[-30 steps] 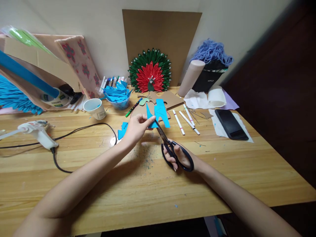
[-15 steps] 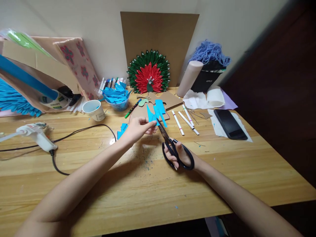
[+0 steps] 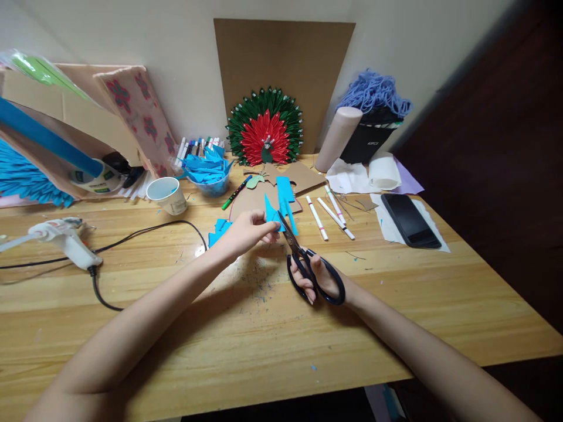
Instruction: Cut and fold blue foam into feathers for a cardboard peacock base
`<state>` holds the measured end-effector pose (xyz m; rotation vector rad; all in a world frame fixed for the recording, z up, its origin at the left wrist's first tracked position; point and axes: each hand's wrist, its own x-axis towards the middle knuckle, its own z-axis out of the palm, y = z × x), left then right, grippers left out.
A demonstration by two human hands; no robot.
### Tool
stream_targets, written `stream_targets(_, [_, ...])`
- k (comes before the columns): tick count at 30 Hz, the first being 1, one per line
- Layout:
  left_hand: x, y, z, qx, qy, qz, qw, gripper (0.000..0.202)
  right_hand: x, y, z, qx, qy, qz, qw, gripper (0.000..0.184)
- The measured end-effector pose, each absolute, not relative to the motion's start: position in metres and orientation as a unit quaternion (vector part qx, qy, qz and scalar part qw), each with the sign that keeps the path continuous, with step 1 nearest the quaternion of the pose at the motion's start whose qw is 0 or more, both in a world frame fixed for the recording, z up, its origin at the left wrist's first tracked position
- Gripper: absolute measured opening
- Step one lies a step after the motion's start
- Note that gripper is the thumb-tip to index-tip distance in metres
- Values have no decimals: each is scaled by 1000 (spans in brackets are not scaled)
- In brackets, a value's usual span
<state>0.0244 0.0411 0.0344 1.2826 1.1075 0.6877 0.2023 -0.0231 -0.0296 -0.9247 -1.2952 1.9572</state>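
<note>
Blue paper (image 3: 281, 205) in left hand (image 3: 246, 231); scissors (image 3: 308, 264) in right hand (image 3: 321, 280)

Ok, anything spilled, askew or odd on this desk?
Only small things: tiny paper flecks litter the table near the blue paper and scissors; the glue gun lies on its side, left.

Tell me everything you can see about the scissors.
The scissors are large: dark metal blades, two big black loop handles, plastic by the look. The right hand grips them, fingers through the loops, low over the wooden table. The blades point away and leftward into the lower edge of the blue paper that the left hand pinches. How far they gape is hard to tell.
</note>
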Motion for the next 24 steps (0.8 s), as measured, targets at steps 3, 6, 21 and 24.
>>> stream_targets(3, [24, 41, 34, 559, 483, 300, 604, 10, 199, -24, -30, -373, -496, 719, 312, 68])
stream_targets(6, [25, 41, 34, 561, 488, 304, 596, 11, 198, -25, -29, -388, -501, 706, 315, 67])
stream_targets(21, [23, 41, 31, 592, 457, 285, 600, 16, 202, -27, -32, -365, -504, 729, 285, 74])
stream_targets(24, [22, 40, 32, 599, 464, 274, 591, 17, 201, -27, -30, -378, -512, 715, 289, 73])
